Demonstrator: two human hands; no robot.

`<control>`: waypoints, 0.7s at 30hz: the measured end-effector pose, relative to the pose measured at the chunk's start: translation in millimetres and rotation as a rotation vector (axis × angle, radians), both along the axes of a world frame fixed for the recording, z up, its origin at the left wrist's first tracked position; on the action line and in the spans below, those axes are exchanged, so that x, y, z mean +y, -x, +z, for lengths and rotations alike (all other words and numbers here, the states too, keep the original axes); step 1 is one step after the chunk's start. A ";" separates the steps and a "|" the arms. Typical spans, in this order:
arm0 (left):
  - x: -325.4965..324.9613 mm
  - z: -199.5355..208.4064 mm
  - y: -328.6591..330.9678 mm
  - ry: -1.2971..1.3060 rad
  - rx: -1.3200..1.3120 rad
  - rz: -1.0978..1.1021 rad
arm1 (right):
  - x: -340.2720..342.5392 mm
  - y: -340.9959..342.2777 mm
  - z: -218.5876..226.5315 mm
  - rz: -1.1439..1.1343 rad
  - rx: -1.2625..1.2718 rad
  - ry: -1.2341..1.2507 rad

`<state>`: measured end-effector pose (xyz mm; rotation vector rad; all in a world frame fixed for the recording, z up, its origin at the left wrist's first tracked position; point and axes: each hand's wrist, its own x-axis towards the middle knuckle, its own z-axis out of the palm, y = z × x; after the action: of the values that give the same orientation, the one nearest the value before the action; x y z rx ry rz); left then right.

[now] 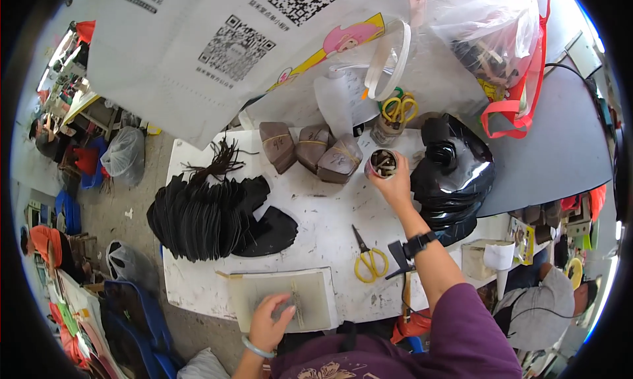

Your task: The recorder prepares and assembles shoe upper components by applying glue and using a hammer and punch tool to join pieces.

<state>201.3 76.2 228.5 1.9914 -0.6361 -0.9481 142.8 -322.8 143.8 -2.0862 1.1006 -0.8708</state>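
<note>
The person's right hand [395,183] is closed around a small round container [368,169] near the far edge of the white table [316,237], its open mouth facing up and showing small pale and dark pieces inside. A black band with a device [418,244] circles the right wrist. The left hand [269,321] is open and empty, thumb apart from the fingers, above the near part of a pale rectangular board [311,300]; whether the fingertips press on it, I cannot tell. A light bracelet [257,348] sits on the left wrist. Between the two hands, yellow-handled scissors [369,262] lie on the table, their dark blades pointing away from the person. To the left, a long row of matte black cut pieces [198,217] leans over in a fanned stack, with a bunch of dark thin strips [221,160] just beyond. Three banded brown stacks [312,148] stand together left of the container. Just behind the container is a glass jar [385,136] holding scissors with yellow handles, and to its right rises a curved stack of glossy black pieces [458,188], beside a grey surface [554,142].
</note>
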 end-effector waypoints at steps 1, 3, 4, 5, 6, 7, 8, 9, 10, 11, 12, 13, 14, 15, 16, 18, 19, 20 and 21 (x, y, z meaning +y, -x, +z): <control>-5.7 6.2 -1.4 -0.015 -0.001 0.023 | 17.5 1.2 13.1 0.023 -0.001 -0.015; -22.3 20.7 -4.7 0.159 -0.229 -0.057 | 47.3 10.3 44.8 0.272 -0.049 0.066; -30.3 26.5 -6.5 0.198 -0.295 -0.079 | 64.0 15.2 62.5 0.339 -0.075 0.066; -38.5 32.4 -7.9 0.236 -0.360 -0.101 | 80.5 20.5 80.9 0.404 -0.100 0.066; -46.3 39.5 -8.8 0.263 -0.408 -0.110 | 95.4 26.6 99.2 0.471 -0.094 0.029; -56.0 45.9 -9.4 0.283 -0.451 -0.121 | 106.4 31.0 113.3 0.523 -0.067 0.036; -63.2 51.1 -9.1 0.306 -0.493 -0.132 | 119.5 34.5 125.3 0.558 -0.077 0.055; -68.9 55.3 -7.9 0.326 -0.534 -0.142 | 131.5 37.9 134.7 0.594 -0.086 0.072; -72.1 62.9 -5.1 0.308 -0.536 -0.130 | 141.9 42.0 144.9 0.645 -0.098 0.047; -77.3 66.5 -4.7 0.342 -0.560 -0.141 | 150.9 43.3 150.8 0.655 -0.101 0.038; -79.1 70.3 -2.4 0.373 -0.584 -0.153 | 161.2 44.9 156.8 0.673 -0.116 0.037; -78.9 70.9 0.5 0.360 -0.585 -0.146 | 171.6 46.6 162.6 0.690 -0.131 0.036; -77.9 67.8 2.4 0.413 -0.504 -0.123 | 182.0 47.9 167.8 0.713 -0.166 0.020; -74.7 62.9 5.1 0.467 -0.422 -0.101 | 191.7 49.0 171.8 0.723 -0.171 0.012; -69.1 55.1 8.8 0.582 -0.282 -0.071 | 200.8 50.1 175.5 0.725 -0.176 -0.037; -58.4 56.6 9.1 0.578 -0.233 -0.059 | 203.0 53.6 186.2 0.802 -0.138 -0.139; -53.2 58.0 8.0 0.579 -0.184 -0.053 | 193.3 57.7 192.8 0.808 -0.137 -0.144; -48.1 60.4 6.7 0.542 -0.277 -0.060 | 181.7 63.6 200.0 0.919 -0.078 -0.128; -44.8 60.2 5.8 0.543 -0.272 -0.056 | 172.1 68.8 207.1 1.026 -0.017 -0.109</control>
<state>195.5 31.5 288.8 1.6237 -0.9870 -0.4645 74.0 -150.7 351.0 -2.1322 -0.0257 -0.2930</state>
